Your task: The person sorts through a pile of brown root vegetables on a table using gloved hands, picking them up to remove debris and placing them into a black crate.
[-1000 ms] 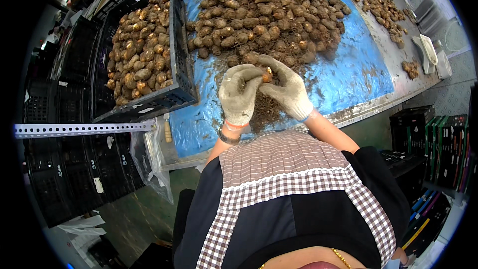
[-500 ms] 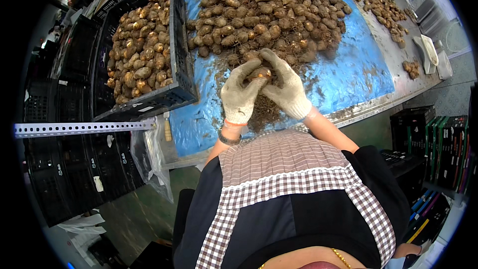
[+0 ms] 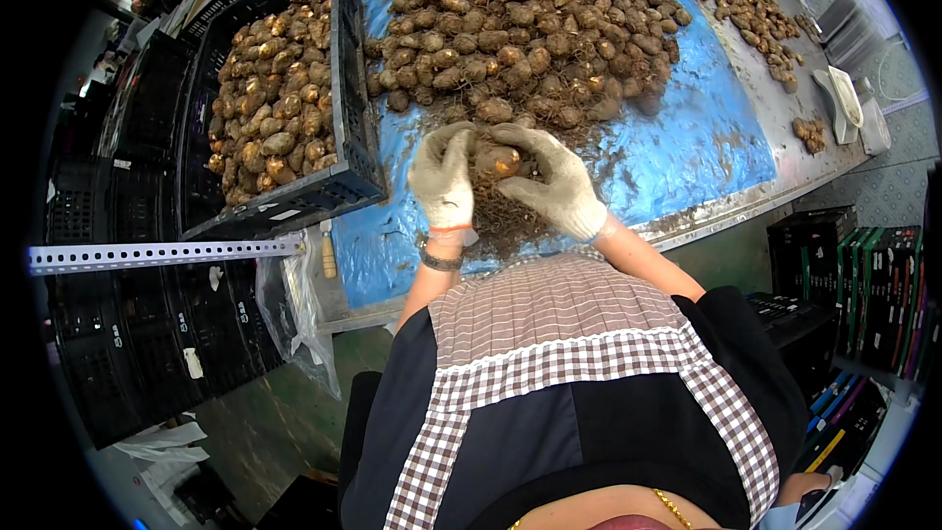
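Both my hands wear pale knitted gloves, soiled at the fingers, and are close together at the near edge of the taro heap (image 3: pixel 530 29). My right hand (image 3: pixel 561 182) is closed round a brown taro (image 3: pixel 506 161) with a pale orange patch on its skin. My left hand (image 3: pixel 442 175) is just left of that taro, its thumb and fingers drawn together; whatever may be between them is hidden. Loose root fibres and soil (image 3: pixel 510 221) lie on the blue sheet (image 3: pixel 692 152) below my hands.
A black crate (image 3: pixel 358 88) full of cleaner taros (image 3: pixel 275 98) stands at the left. At the far right are smaller taros (image 3: pixel 756 20) and a white scale-like device (image 3: pixel 842 103). A wooden-handled tool (image 3: pixel 329 253) lies by the table's near left edge. Stacked crates (image 3: pixel 873 304) stand right.
My left hand has moved left, away from the taro it was cupping with my right hand. The taro has shifted slightly nearer to me, and more of it shows.
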Demonstrator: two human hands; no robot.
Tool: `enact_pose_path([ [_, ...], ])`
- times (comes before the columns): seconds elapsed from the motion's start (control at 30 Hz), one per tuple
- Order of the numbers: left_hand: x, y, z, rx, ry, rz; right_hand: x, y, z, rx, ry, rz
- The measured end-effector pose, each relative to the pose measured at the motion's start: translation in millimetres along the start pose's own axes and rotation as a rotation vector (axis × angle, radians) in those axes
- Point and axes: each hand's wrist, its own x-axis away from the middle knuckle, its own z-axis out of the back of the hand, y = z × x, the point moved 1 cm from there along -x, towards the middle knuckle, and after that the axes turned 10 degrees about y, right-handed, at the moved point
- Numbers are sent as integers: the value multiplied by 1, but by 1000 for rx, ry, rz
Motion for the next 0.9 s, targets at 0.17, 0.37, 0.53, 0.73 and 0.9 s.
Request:
enact_pose_path([
  [0.17, 2, 12, 12, -286, -129, 123, -2, 1, 2, -6, 67, -61],
  [0.37, 17, 15, 1, -123, -217, -301, 0, 0, 4, 69, 19, 31],
  [0.53, 11, 1, 7, -29, -28, -4, -2, 4, 3, 37, 10, 17],
  [0.73, 11, 0, 14, -115, -328, 219, -6, 7, 2, -296, 15, -114],
  [0.9, 27, 13, 1, -88, -241, -163, -7, 10, 4, -503, -85, -264],
])
